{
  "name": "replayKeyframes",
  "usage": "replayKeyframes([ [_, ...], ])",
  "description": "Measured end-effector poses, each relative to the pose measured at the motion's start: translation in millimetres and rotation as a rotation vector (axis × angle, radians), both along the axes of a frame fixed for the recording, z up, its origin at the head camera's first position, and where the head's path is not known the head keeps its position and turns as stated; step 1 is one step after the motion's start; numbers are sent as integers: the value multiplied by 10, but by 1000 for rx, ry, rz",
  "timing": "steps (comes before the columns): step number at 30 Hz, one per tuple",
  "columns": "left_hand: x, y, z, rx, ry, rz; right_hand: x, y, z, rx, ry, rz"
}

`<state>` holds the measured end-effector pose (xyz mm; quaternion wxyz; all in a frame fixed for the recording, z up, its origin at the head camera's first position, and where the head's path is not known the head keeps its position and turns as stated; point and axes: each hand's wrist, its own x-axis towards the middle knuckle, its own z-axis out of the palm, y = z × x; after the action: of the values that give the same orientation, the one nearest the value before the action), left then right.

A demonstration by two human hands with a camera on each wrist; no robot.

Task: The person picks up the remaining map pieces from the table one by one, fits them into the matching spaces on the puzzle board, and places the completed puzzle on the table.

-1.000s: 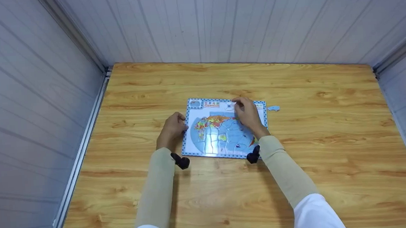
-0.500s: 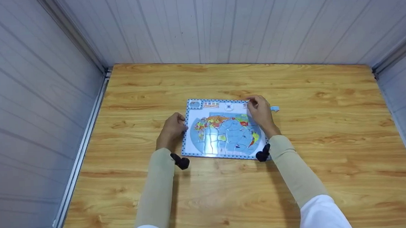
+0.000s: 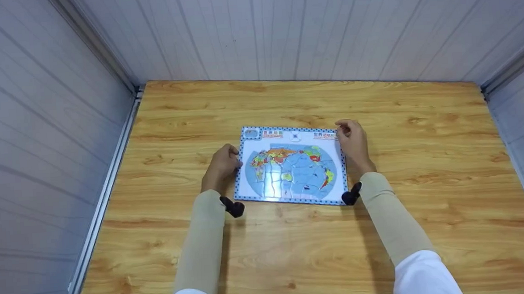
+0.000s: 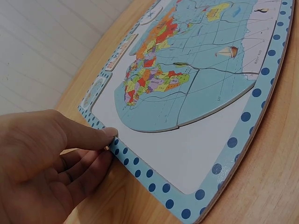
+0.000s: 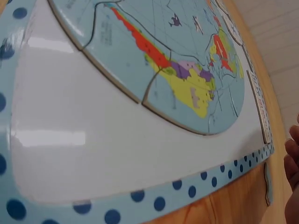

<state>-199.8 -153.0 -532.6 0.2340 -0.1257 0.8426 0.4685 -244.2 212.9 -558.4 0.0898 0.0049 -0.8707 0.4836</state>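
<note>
A world map jigsaw puzzle [image 3: 293, 200] in a board with a blue dotted border lies flat on the table. My left hand [image 3: 221, 167] pinches the board's left edge; the left wrist view has the thumb [image 4: 105, 134] on top of the border and the fingers beneath. Beside the upper right corner hovers my right hand [image 3: 355, 143], its fingers loosely bent and no object visible in them. A thin loose puzzle piece [image 5: 267, 184] lies on the wood next to the board, close to the right hand in the right wrist view; the hand covers it in the head view.
The board rests on a wood-grain table [image 3: 288, 256]. Pale panel walls [image 3: 281, 30] stand behind the table and at both sides. A small black device [image 3: 234, 207] is fixed at the left wrist and another black device [image 3: 351, 194] at the right.
My right hand has moved right, from over the map's upper part to just beyond the board's right edge, covering the loose piece. The left hand has stayed at the left edge.
</note>
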Motion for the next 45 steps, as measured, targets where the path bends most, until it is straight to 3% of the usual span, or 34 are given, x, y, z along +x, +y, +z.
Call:
replayKeyframes([
  [9, -3, 6, 41, 6, -21, 9, 39, 237, -57, 25, -41, -106],
  [18, -24, 2, 60, 1, -38, 19, 86, 456, -136, 88, -82, -156],
  [23, -28, 0, 53, 11, -40, 27, 112, 504, -141, 186, -136, -154],
  [28, -17, -13, 26, 27, 8, 10, 129, 516, -145, 262, -143, -116],
  [45, 4, 1, 0, 13, -18, 9, 214, 479, -184, 244, -133, -164],
])
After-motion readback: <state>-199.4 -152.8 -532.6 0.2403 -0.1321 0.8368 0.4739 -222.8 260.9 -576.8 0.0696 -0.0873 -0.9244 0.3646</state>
